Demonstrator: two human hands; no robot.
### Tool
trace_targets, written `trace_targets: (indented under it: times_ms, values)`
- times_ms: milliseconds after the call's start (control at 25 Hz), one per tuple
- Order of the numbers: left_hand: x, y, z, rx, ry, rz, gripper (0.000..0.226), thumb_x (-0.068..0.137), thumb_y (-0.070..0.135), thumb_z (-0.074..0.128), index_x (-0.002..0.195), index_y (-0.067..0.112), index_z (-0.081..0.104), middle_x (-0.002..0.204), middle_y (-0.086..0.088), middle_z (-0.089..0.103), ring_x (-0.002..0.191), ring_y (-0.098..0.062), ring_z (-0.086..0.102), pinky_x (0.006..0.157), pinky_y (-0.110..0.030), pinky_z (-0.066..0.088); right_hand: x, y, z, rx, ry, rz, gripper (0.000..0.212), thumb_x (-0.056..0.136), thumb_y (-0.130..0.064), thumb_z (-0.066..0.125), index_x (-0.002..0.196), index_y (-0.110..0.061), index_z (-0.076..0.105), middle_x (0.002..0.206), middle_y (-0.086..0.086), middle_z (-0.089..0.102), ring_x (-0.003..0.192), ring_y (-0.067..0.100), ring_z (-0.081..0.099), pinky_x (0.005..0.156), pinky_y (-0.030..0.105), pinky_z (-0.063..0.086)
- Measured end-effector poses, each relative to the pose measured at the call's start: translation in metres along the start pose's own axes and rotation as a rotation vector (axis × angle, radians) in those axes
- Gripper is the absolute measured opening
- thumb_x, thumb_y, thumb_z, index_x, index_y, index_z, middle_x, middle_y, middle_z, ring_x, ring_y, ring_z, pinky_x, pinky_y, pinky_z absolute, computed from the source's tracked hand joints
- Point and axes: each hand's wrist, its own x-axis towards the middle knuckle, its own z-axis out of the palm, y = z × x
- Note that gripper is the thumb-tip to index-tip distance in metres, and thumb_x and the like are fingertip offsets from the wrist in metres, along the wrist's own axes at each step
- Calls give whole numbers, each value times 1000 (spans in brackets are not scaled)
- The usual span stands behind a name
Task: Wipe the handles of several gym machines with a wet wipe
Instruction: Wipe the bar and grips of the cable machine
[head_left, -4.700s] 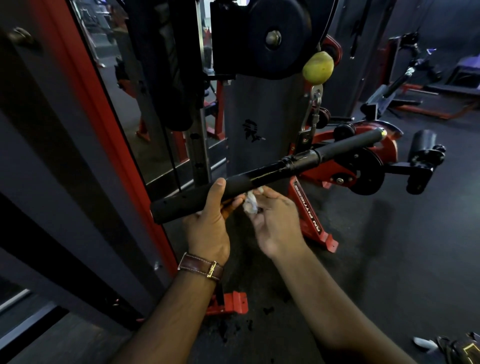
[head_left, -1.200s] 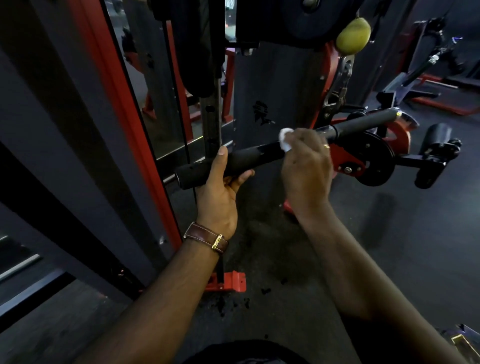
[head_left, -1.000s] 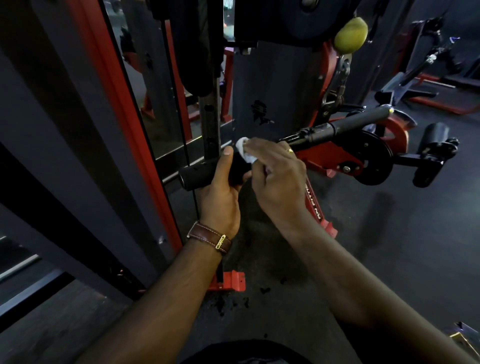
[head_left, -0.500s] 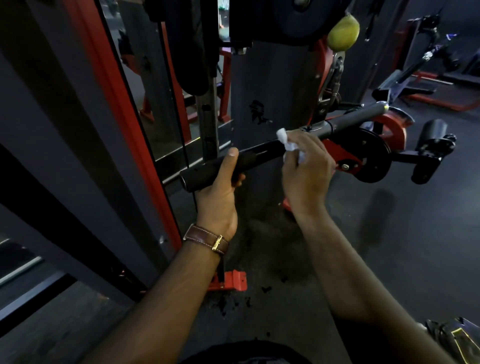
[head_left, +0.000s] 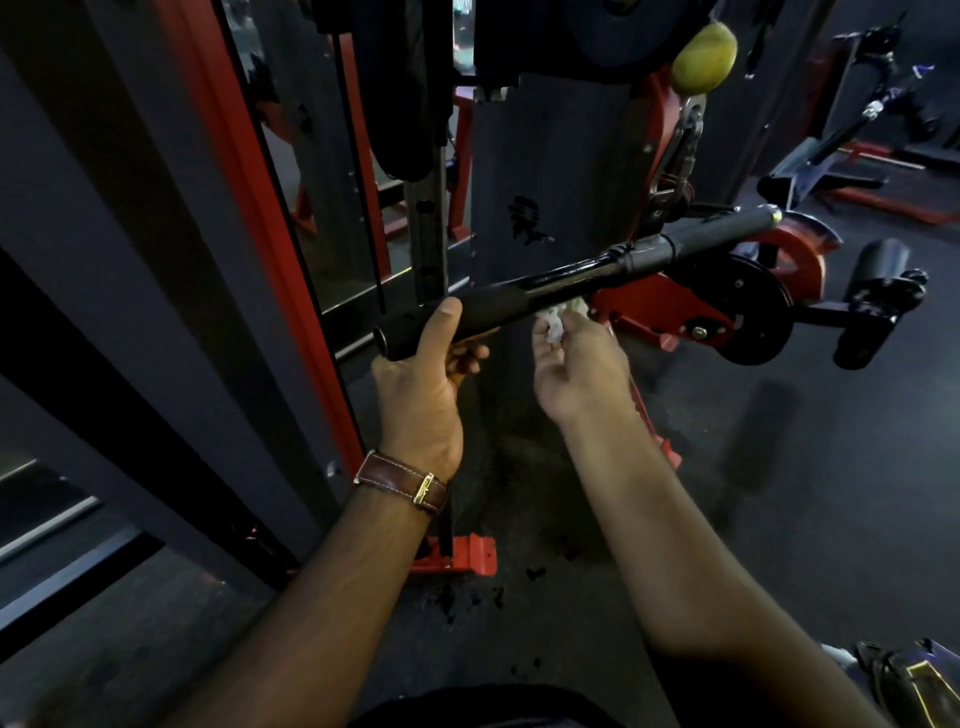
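Long black cable-machine bar handle (head_left: 571, 278) runs tilted from 8 o'clock up to 2 o'clock: matte foam-like grips at both ends, glossy bare black metal in the middle, small silver cap at the far end. It hangs from a metal carabiner and chain (head_left: 675, 156) under a rounded yellow-green stopper ball (head_left: 704, 52). Left hand (head_left: 423, 389), with a brown leather watch strap with gold buckle (head_left: 402, 480) on its wrist, is wrapped around the near foam grip, thumb over the top. Right hand (head_left: 576, 364) sits just under the glossy middle section, fingers curled and pinching a crumpled white wet wipe (head_left: 558, 325); cannot tell whether the wipe touches the bar. Behind, at 3 o'clock, red steel machine frame with round black disc (head_left: 748, 312). Dark speckled rubber floor (head_left: 779, 493) below.
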Motion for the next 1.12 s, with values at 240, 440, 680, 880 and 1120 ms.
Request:
trace_targets:
  times_ms: [240, 440, 680, 880, 1120]
  values:
    - [0, 4, 1, 12, 58, 7, 7, 85, 14, 77, 86, 12, 71, 83, -6, 72, 82, -24, 69, 73, -37, 55, -7, 14, -6, -152, -293, 209, 20, 95, 7, 47, 87, -3, 62, 66, 7, 62, 51, 9, 58, 48, 18, 48]
    - [4, 3, 0, -4, 86, 0, 11, 83, 11, 78, 81, 18, 70, 79, 2, 71, 80, -15, 65, 70, -28, 50, 4, 19, -11, -73, -319, 274, 16, 98, 1, 45, 97, -4, 60, 73, 7, 62, 55, 9, 58, 49, 19, 49]
    - [11, 2, 0, -31, 114, 2, 14, 82, 13, 79, 73, 22, 73, 78, -1, 71, 77, -17, 64, 68, -26, 49, -8, 6, -17, -133, -70, -106, 10, 92, 2, 60, 90, -2, 68, 83, 12, 72, 72, 19, 70, 67, 25, 57]
    - [9, 1, 3, -68, 64, -18, 25, 69, 27, 82, 84, 8, 72, 86, -10, 72, 83, -23, 68, 69, -29, 53, -7, 32, -35, -1145, -283, -1369, 8, 88, -5, 70, 95, -1, 70, 90, 10, 65, 79, 6, 56, 71, 10, 44]
    - [9, 0, -2, -25, 31, 5, 18, 72, 31, 80, 79, 17, 72, 86, -5, 72, 83, -19, 65, 69, -27, 51, 14, 5, -20, -1455, -134, -1498, 34, 89, -8, 52, 119, 0, 67, 105, 17, 55, 90, 3, 40, 70, 9, 43]
